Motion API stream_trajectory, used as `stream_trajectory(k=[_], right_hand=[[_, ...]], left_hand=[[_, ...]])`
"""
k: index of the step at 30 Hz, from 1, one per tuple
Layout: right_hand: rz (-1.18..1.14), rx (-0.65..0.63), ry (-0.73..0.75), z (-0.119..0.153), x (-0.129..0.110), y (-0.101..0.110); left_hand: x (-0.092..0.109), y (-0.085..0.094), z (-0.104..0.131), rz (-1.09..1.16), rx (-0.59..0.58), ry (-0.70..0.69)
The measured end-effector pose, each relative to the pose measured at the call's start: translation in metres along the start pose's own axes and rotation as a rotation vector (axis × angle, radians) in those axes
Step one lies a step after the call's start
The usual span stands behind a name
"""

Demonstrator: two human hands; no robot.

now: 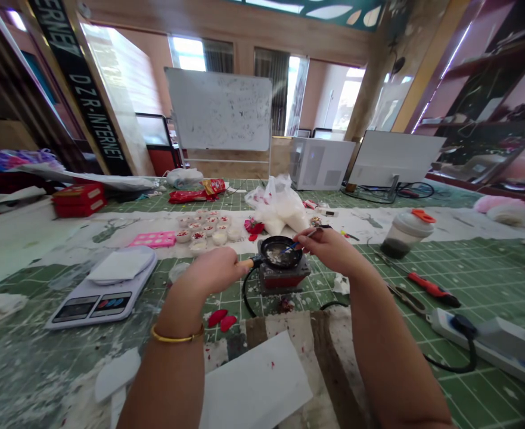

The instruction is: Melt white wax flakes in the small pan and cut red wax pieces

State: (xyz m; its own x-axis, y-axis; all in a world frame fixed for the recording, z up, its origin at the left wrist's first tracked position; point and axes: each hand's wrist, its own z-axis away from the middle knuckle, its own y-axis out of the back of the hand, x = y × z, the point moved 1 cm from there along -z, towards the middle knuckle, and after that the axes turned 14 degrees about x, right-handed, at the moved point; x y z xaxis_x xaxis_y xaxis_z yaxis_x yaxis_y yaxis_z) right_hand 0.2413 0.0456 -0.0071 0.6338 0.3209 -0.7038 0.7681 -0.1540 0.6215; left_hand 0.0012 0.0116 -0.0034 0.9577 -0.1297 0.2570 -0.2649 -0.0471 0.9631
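Note:
A small black frying pan [269, 260] rests on a little red and grey hot plate [284, 282] in the middle of the table. My left hand [215, 271] is closed round the pan's light-coloured handle. My right hand [327, 247] pinches a thin stick with a blue tip [290, 246], which reaches down into the pan. Pale bits lie in the pan; what they are I cannot make out. Behind it stand several small cups [220, 237] with white filling and red bits, a red flower [255, 227] and a white plastic bag [280, 205].
To the left are a kitchen scale [105, 286] and a pink mould [154, 239]. Red petals [227, 323] and a white sheet [257, 384] lie in front. On the right are a lidded jar [406, 235], a red-handled screwdriver [434, 289], pliers [407, 300] and a power strip [503, 351] with its cable.

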Motion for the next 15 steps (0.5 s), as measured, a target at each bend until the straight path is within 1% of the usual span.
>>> stream_trajectory(k=[2, 3, 5, 7, 9, 12, 15], right_hand=[[0.073, 0.074, -0.011, 0.0, -0.001, 0.001], [0.087, 0.086, -0.015, 0.001, -0.003, 0.002], [0.055, 0.052, 0.003, 0.004, -0.006, 0.001], [0.006, -0.015, 0.05, 0.006, -0.01, -0.004], [0.02, -0.024, 0.077, 0.006, -0.012, -0.01], [0.144, 0.098, 0.045, 0.001, -0.008, -0.011], [0.205, 0.204, 0.005, -0.004, 0.0, -0.002]], left_hand=[[0.0, 0.0, 0.0, 0.0, 0.001, -0.002], [0.0, 0.0, 0.0, 0.0, 0.002, -0.002], [0.0, 0.0, 0.001, 0.0, 0.005, -0.001], [0.0, 0.0, 0.001, 0.0, 0.005, 0.002], [0.001, 0.001, 0.002, -0.003, 0.002, 0.006], [0.002, 0.002, 0.002, -0.007, 0.001, 0.004], [0.001, 0.002, 0.002, -0.008, 0.003, 0.004]])
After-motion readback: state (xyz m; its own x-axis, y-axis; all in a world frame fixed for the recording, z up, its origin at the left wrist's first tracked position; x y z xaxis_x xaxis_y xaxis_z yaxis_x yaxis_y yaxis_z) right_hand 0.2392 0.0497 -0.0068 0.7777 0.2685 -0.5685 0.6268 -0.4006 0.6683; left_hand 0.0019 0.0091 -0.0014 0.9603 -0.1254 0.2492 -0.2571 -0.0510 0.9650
